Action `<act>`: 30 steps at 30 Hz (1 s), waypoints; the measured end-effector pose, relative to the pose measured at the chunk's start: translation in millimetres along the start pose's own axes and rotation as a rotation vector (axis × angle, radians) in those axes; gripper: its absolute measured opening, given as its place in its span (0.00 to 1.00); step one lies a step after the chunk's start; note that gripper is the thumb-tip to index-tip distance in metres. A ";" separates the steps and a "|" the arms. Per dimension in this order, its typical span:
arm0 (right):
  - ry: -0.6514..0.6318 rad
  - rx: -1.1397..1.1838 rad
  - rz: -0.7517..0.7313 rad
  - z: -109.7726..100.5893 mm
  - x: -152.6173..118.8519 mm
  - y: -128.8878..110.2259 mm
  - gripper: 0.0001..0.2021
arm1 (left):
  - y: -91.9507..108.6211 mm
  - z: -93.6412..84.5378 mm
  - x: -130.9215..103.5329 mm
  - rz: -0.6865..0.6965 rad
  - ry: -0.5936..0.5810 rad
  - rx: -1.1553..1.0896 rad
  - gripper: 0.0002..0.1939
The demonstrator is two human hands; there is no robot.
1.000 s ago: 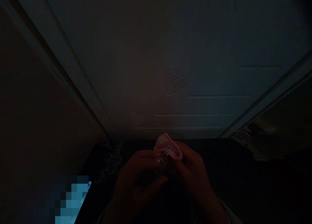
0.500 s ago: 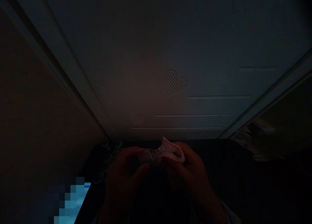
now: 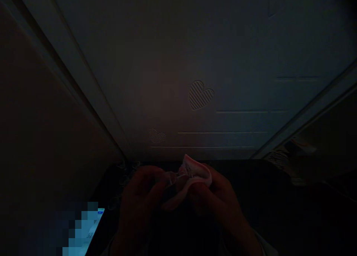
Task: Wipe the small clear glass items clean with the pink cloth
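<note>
The scene is very dark. My left hand (image 3: 139,193) pinches one end of a small clear, glassy piece (image 3: 171,178) between thumb and fingers; its exact kind is hard to make out. A pink cloth (image 3: 199,170) is gripped in my right hand (image 3: 220,196), folded around the right end of the clear piece. One corner of the cloth points up, and a flap hangs down between the hands. My right fingers are partly hidden behind the cloth.
Several clear, rounded things (image 3: 122,180) lie on the dark surface (image 3: 251,204) left of my hands. A lit screen (image 3: 89,230) glows at lower left. A pale panel (image 3: 167,62) with embossed hearts stands ahead. Dim printed items (image 3: 290,152) are at right.
The cloth has opened out, and a flap now hangs below the clear piece. My left fingers have shifted slightly left with the piece. The view is a little darker.
</note>
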State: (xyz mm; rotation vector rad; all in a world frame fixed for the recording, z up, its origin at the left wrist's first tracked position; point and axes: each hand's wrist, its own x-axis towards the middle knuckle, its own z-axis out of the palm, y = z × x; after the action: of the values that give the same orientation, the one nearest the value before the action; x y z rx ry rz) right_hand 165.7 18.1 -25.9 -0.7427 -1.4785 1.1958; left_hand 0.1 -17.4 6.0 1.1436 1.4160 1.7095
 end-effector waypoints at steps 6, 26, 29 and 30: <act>-0.008 0.021 0.032 1.6 0.4 -0.5 0.16 | -5.5 -9.2 7.1 -0.016 -0.104 -0.016 0.02; 0.020 0.184 0.123 5.2 0.3 -4.1 0.15 | -13.7 -11.5 11.8 -0.046 -0.196 -0.023 0.06; 0.026 0.206 0.136 4.9 -0.2 -2.6 0.14 | -9.0 -9.2 9.1 -0.055 -0.215 -0.055 0.06; 0.021 0.206 0.141 4.9 -0.1 -2.9 0.14 | -7.0 -8.7 8.9 -0.073 -0.231 -0.061 0.06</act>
State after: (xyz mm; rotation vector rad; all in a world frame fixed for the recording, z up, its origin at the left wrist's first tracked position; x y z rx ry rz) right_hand 161.4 15.7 -23.0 -0.7248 -1.2789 1.4189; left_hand -12.0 -11.8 0.8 1.1986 1.2406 1.5069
